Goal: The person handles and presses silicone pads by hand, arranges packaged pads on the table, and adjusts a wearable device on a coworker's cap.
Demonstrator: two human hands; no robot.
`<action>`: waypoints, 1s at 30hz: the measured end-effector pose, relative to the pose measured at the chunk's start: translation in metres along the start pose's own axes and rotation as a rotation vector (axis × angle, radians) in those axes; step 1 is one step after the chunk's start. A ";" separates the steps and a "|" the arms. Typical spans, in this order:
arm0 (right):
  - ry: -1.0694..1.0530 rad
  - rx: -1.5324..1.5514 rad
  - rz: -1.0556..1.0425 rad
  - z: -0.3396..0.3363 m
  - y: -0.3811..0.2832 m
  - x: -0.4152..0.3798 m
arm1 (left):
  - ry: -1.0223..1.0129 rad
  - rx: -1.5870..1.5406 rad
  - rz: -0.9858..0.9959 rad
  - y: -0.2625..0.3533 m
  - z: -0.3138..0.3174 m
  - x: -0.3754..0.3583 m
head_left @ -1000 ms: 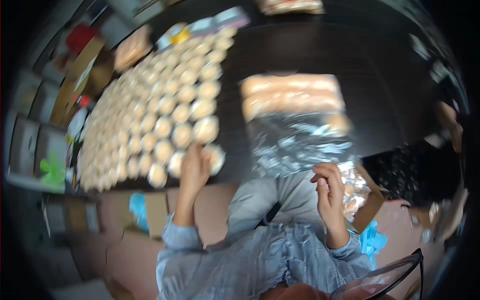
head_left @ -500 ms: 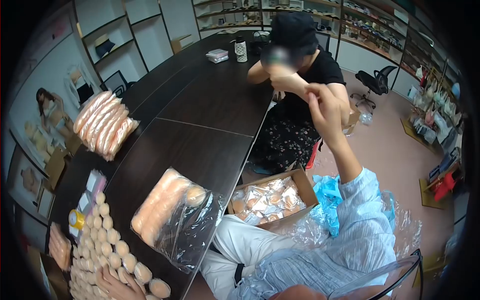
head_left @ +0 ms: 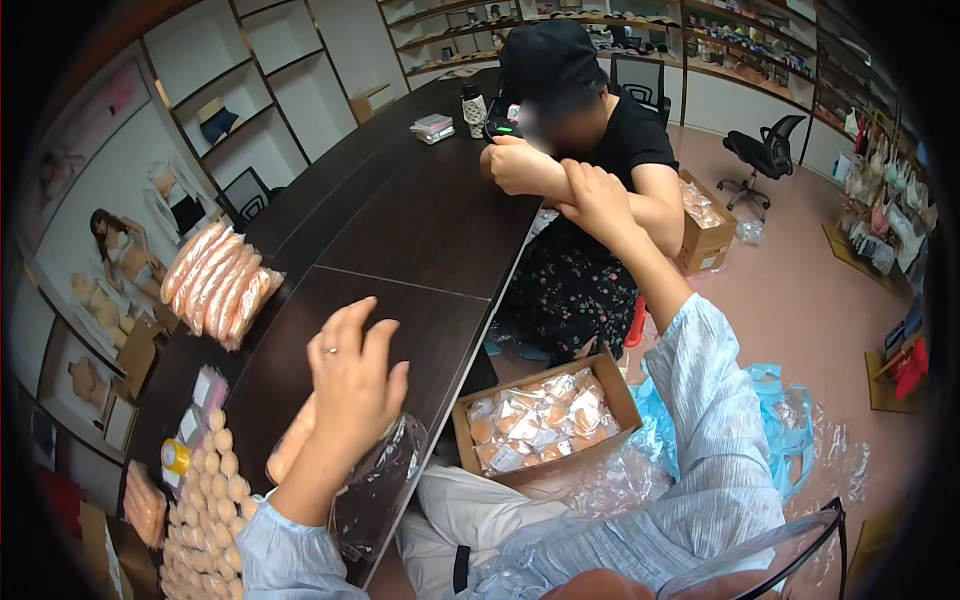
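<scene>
My left hand is raised over the near part of the dark table, fingers apart and empty, a ring on one finger. Partly hidden under it is a clear plastic bag with a stack of beige bra pads. Ahead, my right hand is on the forearm of a person in a black cap, fingers over the top and thumb underneath. Rows of beige pads lie along the near left of the table, partly behind my left sleeve.
Several wrapped pad stacks stand at the table's left. Beside my knees is an open carton of bagged pads; blue plastic bags lie right of it. A yellow tape roll, a bottle and an office chair are farther off.
My left hand has lifted off the pad rows and come forward over the bagged stack. My right hand has moved left onto the person's forearm. The view has shifted slightly.
</scene>
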State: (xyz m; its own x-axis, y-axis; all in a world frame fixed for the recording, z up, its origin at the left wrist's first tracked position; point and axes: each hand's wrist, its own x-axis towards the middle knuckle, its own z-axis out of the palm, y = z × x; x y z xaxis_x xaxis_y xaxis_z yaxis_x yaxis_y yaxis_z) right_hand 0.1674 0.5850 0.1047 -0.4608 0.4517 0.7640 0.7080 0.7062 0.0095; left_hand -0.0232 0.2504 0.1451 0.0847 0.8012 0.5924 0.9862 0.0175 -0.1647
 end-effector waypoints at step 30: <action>0.415 0.212 -0.131 0.038 -0.022 0.033 | -0.040 -1.751 -0.696 0.006 0.208 0.196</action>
State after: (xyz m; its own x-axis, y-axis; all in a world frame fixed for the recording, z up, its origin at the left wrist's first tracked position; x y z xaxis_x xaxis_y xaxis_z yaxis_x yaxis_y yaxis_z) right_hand 0.1167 0.6051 0.1050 -0.2555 0.1267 0.9585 0.5138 0.8576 0.0236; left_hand -0.0303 0.5321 0.0964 -0.3186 0.9326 0.1697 -0.1478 -0.2258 0.9629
